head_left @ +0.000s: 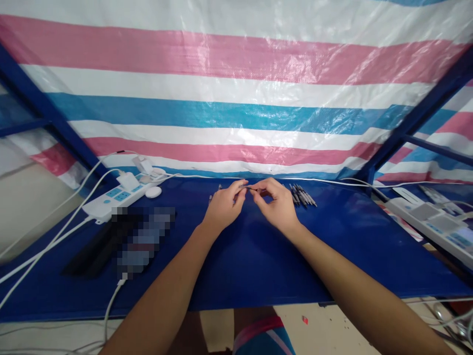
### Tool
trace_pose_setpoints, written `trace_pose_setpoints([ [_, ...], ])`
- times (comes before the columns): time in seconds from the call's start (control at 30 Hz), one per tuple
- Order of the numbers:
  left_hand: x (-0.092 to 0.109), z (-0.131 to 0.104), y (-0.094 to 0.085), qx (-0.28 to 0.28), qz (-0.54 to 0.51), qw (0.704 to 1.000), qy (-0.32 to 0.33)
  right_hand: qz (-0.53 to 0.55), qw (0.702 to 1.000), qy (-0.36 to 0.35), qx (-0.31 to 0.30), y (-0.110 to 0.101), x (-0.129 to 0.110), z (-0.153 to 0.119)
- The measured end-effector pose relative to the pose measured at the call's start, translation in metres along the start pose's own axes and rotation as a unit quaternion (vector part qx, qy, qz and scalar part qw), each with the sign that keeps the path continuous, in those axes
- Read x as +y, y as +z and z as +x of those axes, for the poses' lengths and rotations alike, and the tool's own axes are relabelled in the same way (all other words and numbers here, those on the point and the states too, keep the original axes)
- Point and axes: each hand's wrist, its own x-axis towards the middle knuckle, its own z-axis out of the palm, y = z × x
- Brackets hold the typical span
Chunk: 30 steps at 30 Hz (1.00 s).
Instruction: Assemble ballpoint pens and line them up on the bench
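Note:
Near the back of the blue table, my left hand [226, 203] and my right hand [275, 201] face each other with a narrow gap between them. A small thin dark piece [248, 187], like part of a pen, spans that gap, pinched at both ends by my fingertips. Just right of my right hand lies a row of several slim grey pens [303, 195], side by side. Partly hidden behind my left hand are a few small dark pieces [219, 187] on the table.
The blue table [251, 276] carries a white power strip [118, 196] with plugs and cables at left, a round white disc [153, 192], and a blurred phone-like object [146, 241] with a cable. Another power strip [436, 227] is at right. Striped sheeting [236, 113] hangs behind.

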Motion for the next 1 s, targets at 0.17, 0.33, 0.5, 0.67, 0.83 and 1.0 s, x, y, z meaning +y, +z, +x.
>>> trace_pose_setpoints([
  [0.17, 0.0039, -0.0006, 0.0007, -0.037, 0.057, 0.998, 0.02, -0.025, 0.999, -0.035, -0.008, -0.0021, -0.0034, 0.0005],
  [0.33, -0.0003, 0.0007, 0.0005, -0.036, 0.097, 0.994, 0.032, -0.046, 0.998, -0.048, -0.023, -0.004, -0.0048, 0.0003],
  [0.5, -0.0023, 0.0021, 0.0013, -0.005, 0.076, 0.997, -0.003, -0.046, 0.997, -0.044, -0.034, -0.0039, -0.0061, -0.0001],
  [0.67, -0.0023, 0.0026, 0.0039, -0.025, 0.166, 0.986, 0.009, -0.044, 0.996, -0.053, -0.053, -0.0031, -0.0048, -0.0012],
  [0.83, -0.0036, 0.0001, 0.006, -0.049, 0.171, 0.984, 0.025, -0.082, 0.991, -0.055, -0.086, -0.0022, -0.0035, -0.0028],
  [1.0, -0.0017, -0.0007, 0.0045, -0.071, 0.179, 0.98, 0.052, -0.091, 0.992, -0.042, -0.08, -0.0001, -0.0013, -0.0051],
])
